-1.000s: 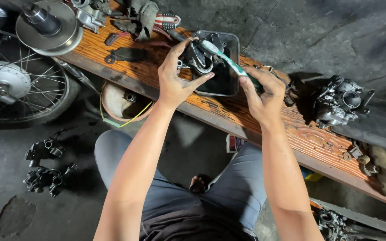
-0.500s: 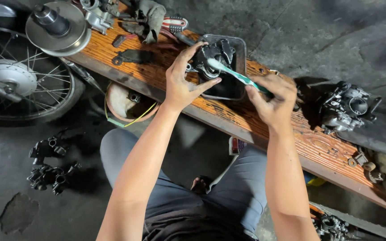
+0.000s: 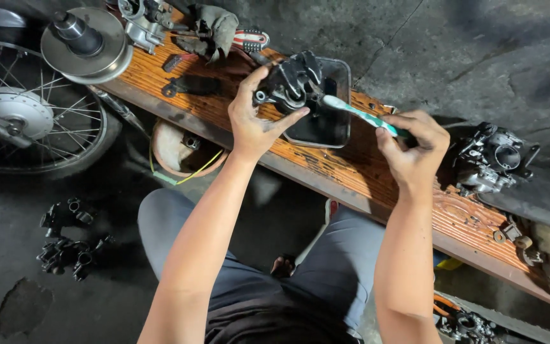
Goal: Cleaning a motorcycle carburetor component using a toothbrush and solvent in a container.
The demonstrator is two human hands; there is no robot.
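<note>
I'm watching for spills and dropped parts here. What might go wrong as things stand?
The left hand pinches the black metal part above the tray of dark liquid; a slip might splash it. The toothbrush in the right hand may flick grime. The tray sits near the plank edge, so a nudge may tip it.

Both forearms are left bare, no sleeves, gloves, watch or rings being seen on them. The left hand [image 3: 256,124] and the right hand [image 3: 415,153] are smudged with dark grime about the fingers. Grey-blue trousers [image 3: 345,267] of plain cloth are worn over both legs. A dark brown garment [image 3: 268,322] is seen at the near edge. A bare foot [image 3: 282,265] in a dark sandal is glimpsed between the knees.
</note>
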